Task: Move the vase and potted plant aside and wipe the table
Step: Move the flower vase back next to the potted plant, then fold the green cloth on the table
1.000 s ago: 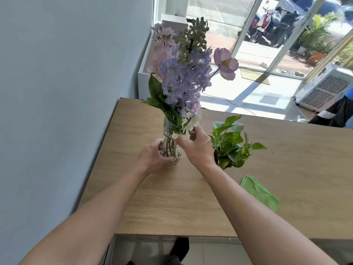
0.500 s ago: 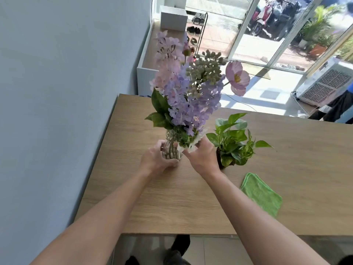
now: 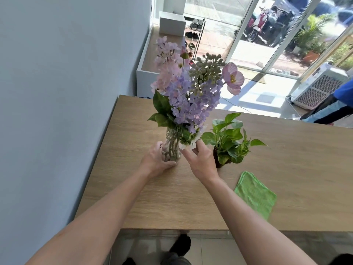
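A clear glass vase with purple and pink flowers stands on the wooden table, left of centre. My left hand is cupped around the vase's lower left side. My right hand is just to the vase's right with its fingers spread, the fingertips by a white bloom at the rim. A small potted plant with green leaves stands right behind my right hand. A folded green cloth lies flat on the table, to the right of my right forearm.
A grey wall runs along the table's left edge. A white cabinet stands beyond the far left corner. A white vented appliance and a person in blue are at the far right.
My right hand has loosened from the vase and its fingers have spread. The vase stays in nearly the same spot under my left hand, and the bouquet now leans more to the right.
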